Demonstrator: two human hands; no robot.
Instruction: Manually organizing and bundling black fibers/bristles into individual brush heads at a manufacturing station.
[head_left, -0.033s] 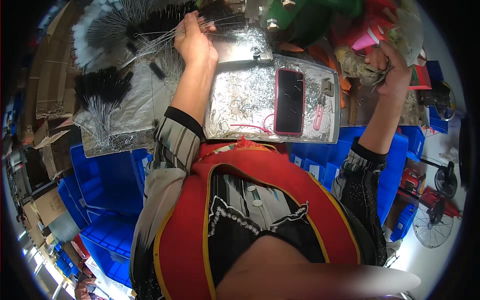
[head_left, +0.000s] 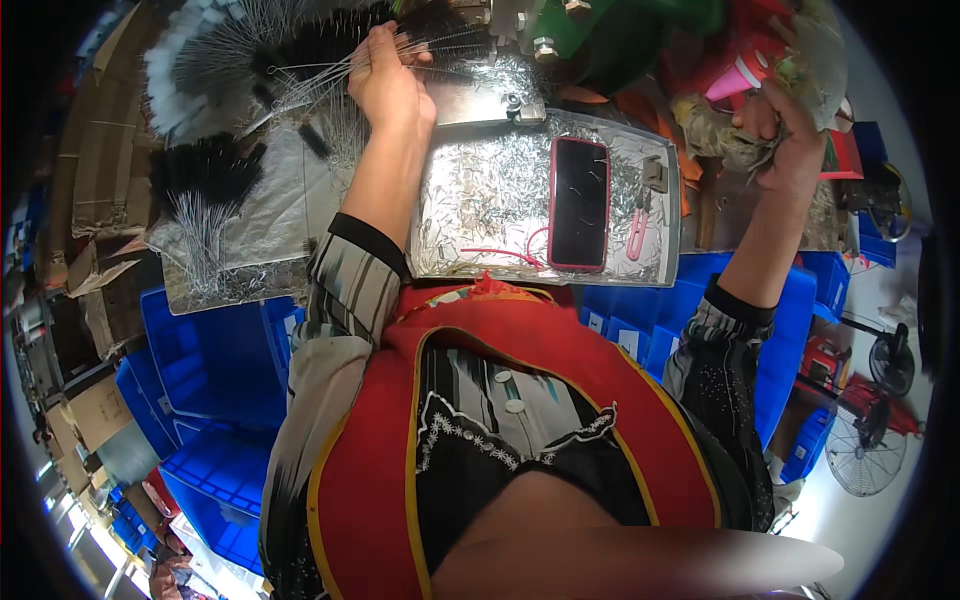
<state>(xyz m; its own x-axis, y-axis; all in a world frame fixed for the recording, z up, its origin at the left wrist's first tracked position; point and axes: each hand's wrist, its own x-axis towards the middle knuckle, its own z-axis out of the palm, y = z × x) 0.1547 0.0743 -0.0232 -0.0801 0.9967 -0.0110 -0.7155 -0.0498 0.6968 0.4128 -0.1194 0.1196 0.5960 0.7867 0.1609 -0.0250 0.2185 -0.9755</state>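
Note:
My left hand (head_left: 392, 90) is closed on several thin twisted-wire brushes (head_left: 325, 80). Their looped wire ends point left, and black bristles show around and beyond the fingers. The hand is beside a metal machine part with bolts (head_left: 544, 46), above a small steel plate (head_left: 480, 104). On the right, my right hand (head_left: 792, 150) has its fingers curled at a tan, wrapped machine part (head_left: 725, 140), close to a pink piece (head_left: 735, 78). What exactly lies under those fingers is hidden. Another bunch of black wire brushes (head_left: 205, 180) lies on the bench at the left.
Before me, a shallow tray (head_left: 480, 190) is strewn with small metal wire bits. A phone (head_left: 579, 205) in a pink-red case and a pink-handled cutter (head_left: 638, 230) lie in it. Blue bins (head_left: 215, 345) stand below the bench; a fan (head_left: 868, 440) is at the right.
My right hand shifts very slightly at the wrapped part. My left hand and the brushes look the same.

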